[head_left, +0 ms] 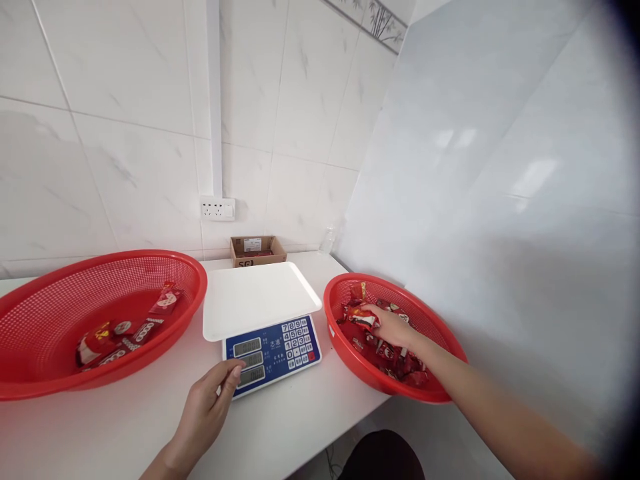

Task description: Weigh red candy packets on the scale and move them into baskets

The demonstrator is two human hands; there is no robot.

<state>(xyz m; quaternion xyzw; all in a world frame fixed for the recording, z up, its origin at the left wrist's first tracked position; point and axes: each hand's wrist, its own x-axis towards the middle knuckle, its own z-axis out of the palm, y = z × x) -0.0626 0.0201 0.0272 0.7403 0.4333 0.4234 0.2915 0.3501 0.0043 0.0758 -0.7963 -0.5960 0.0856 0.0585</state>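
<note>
My right hand (393, 328) reaches into the right red plastic basket (345, 347), its fingers closed on a red and white snack packet (363, 318). Several more small red packets (387, 351) lie loose around it in that basket. My left hand (213, 397) is in front of the electronic scale (273, 367), thumb and fingers drawn together with nothing visible in them. Its fingertips overlap the lower left of the scale's blue display panel. The white weighing plate (260, 300) has nothing on it.
A larger red basket (187, 313) on the left holds several packets (97, 345). Behind the scale stands a small cardboard box (257, 251) with something dark red inside. A clear plastic bottle (329, 239) stands in the corner. A socket (218, 208) is on the tiled wall.
</note>
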